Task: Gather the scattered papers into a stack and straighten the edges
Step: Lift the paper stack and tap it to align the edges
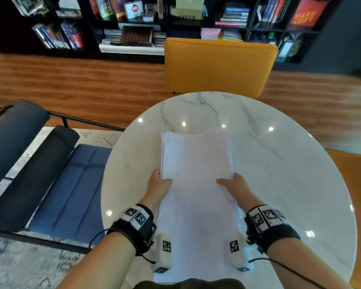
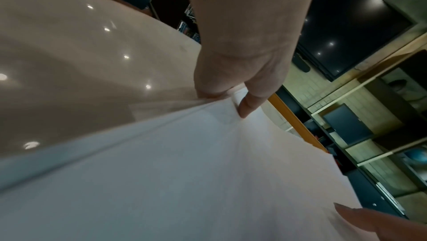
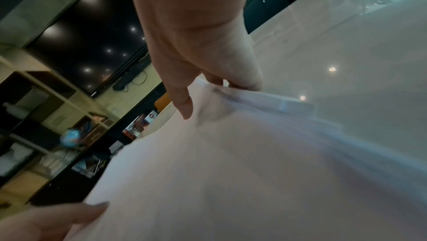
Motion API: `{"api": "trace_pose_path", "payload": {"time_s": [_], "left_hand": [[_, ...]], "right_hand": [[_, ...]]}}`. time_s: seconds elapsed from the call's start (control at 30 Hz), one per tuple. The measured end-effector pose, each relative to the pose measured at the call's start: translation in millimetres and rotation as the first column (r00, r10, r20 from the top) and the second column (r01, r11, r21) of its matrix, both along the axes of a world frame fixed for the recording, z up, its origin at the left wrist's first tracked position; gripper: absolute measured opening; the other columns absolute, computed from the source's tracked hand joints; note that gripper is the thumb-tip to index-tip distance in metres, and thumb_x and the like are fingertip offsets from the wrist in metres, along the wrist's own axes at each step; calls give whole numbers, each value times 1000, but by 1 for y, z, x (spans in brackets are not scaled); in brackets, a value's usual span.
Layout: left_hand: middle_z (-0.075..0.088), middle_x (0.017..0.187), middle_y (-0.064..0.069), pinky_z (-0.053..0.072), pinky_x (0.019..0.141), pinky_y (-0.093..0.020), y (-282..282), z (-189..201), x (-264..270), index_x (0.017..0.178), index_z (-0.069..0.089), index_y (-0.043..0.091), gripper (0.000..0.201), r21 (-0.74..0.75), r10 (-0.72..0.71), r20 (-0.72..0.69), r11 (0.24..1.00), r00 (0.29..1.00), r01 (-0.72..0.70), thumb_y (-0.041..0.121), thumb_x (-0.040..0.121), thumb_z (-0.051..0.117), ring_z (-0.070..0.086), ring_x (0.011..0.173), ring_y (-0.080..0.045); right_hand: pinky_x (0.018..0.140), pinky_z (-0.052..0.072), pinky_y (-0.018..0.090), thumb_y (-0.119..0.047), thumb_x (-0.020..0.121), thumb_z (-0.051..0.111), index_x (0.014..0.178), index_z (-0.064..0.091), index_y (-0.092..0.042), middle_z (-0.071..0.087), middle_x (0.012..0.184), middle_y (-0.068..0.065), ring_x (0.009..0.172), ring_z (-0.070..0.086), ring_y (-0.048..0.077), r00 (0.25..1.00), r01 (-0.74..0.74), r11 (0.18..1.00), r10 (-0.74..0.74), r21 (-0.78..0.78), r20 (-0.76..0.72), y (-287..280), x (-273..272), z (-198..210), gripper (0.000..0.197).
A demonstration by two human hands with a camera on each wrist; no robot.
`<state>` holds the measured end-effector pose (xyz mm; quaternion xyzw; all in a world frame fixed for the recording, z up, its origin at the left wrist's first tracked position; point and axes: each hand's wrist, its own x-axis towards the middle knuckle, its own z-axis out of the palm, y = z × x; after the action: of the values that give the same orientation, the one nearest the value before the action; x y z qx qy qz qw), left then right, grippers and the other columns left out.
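A stack of white papers [image 1: 196, 184] lies lengthwise in the middle of the round marble table [image 1: 279, 163], its far edges slightly fanned at the top left. My left hand [image 1: 159, 182] grips the stack's left edge, thumb on top and fingers underneath. My right hand [image 1: 230, 181] grips the right edge the same way. In the left wrist view the left hand [image 2: 233, 95] pinches the paper stack [image 2: 184, 172], which looks lifted off the table. In the right wrist view the right hand [image 3: 203, 88] pinches the paper stack [image 3: 231, 172] too.
A yellow chair [image 1: 217, 65] stands behind the table and another orange seat [image 1: 358, 195] at the right. A dark blue lounge chair [image 1: 50, 174] sits to the left. Bookshelves [image 1: 133, 24] line the far wall.
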<state>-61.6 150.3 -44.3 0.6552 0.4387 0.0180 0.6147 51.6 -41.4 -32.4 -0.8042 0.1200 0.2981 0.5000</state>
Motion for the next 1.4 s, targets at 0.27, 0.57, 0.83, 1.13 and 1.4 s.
{"api": "trace_pose_path", "payload": {"time_s": [0.27, 0.57, 0.83, 1.13, 1.4], "left_hand": [[64, 98, -2, 51, 76, -31, -28, 33, 3, 109, 50, 17, 28, 52, 66, 254, 995, 965, -82, 0, 87, 52, 61, 87, -21], [64, 106, -2, 46, 63, 0, -47, 117, 39, 121, 56, 7, 30, 281, 13, 534, 940, 845, -192, 10, 92, 56, 62, 91, -13], [64, 102, 0, 46, 78, -6, -88, 158, 45, 114, 54, 9, 20, 389, -42, 726, 848, 686, -360, 10, 94, 55, 60, 90, -2], [57, 117, 4, 40, 79, 2, -110, 132, 42, 129, 45, 12, 33, 329, -21, 606, 917, 795, -226, 18, 97, 50, 57, 105, -8], [61, 114, 5, 47, 79, -6, -111, 142, 30, 120, 45, 20, 32, 297, 19, 659, 912, 752, -283, 22, 91, 60, 59, 87, 13]], "right_hand": [[56, 57, 31, 4, 80, 67, 93, 62, 4, 67, 84, 15, 69, 64, 26, 991, 98, 936, -62, 338, -115, -28, 2, 33, 14], [63, 59, 29, 2, 78, 68, 95, 70, -3, 73, 79, 4, 62, 71, 15, 958, -8, 843, -147, 538, 246, -42, 36, 113, 18], [73, 57, 29, -7, 76, 74, 77, 73, -18, 77, 72, -8, 74, 71, 14, 844, -87, 777, -276, 624, 461, -71, 32, 152, 11], [81, 57, 44, -18, 82, 70, 86, 68, -19, 74, 92, 10, 90, 70, 31, 876, 12, 869, -248, 496, 414, -81, 25, 119, 5], [76, 58, 34, -17, 73, 80, 110, 65, -10, 76, 99, 6, 90, 74, 21, 869, -132, 781, -206, 610, 451, -100, 23, 131, 41]]}}
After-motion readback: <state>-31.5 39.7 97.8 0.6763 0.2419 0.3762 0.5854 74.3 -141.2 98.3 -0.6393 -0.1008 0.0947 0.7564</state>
